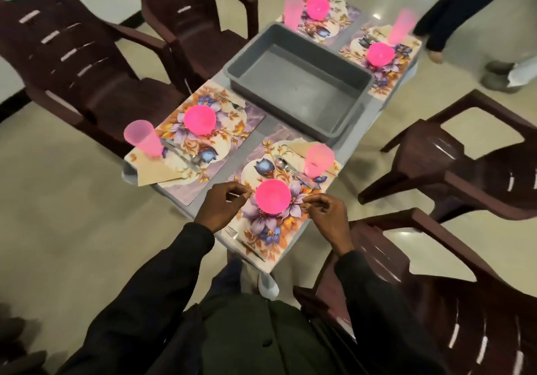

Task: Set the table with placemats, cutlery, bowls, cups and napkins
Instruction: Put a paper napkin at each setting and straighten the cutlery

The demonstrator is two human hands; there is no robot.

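- Here, in the head view, a flat grey table (244, 145) carries four glossy rectangular placemats printed with purple and orange flowers; the nearest placemat (270, 229) lies just before the person
- Four round, bright pink plastic bowls, one per mat; the nearest bowl (273, 196) sits between the two hands
- Four translucent pink tumblers; the nearest cup (318, 159) stands upright by a shiny metal spoon (283, 165) and a beige napkin (302, 148)
- The left hand (223, 204) and right hand (325, 212) flank that bowl with curled fingers, fingertips pinched; whether they grip anything I cannot tell
- One deep grey plastic tub (290, 84) fills the table's middle
- Four slatted brown plastic chairs crowd the sides; a bystander's legs (453, 11) stand far right
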